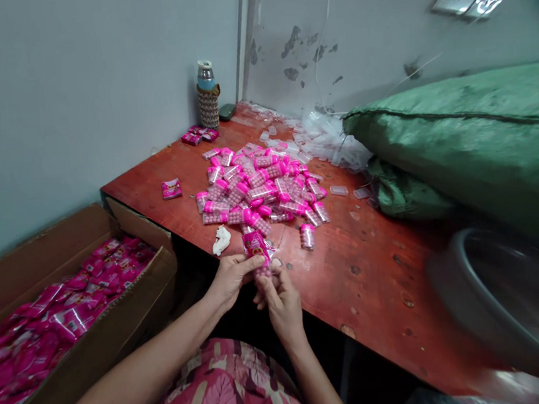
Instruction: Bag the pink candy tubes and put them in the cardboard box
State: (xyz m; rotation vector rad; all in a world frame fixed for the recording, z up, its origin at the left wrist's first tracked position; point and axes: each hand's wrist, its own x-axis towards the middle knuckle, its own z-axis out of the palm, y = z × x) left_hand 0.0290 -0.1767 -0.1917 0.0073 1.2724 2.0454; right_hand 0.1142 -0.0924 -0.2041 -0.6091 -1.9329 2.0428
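Both hands meet over the near edge of the red table. My left hand (233, 279) is closed, its thumb pressed on a pink printed packet (255, 245). My right hand (282, 301) is closed just below, thumb and fingers pinching the bottom end of a small clear bottle of pink beads (262, 269), which shows under the packet. Whether the bottle sits inside the packet or behind it, I cannot tell. Beyond the hands lies a heap of small clear bottles with pink caps and beads (261, 184). One such bottle (307, 237) stands apart, right of my hands.
An open carton (154, 287) of pink packets sits at left. On the red table (354, 301) are a crumpled white scrap (221, 239), a loose packet (171, 188), a flask in a woven sleeve (209, 103) and clear plastic pieces (320, 138). Green sack (470, 121) and grey basin (470, 291) occupy the right.
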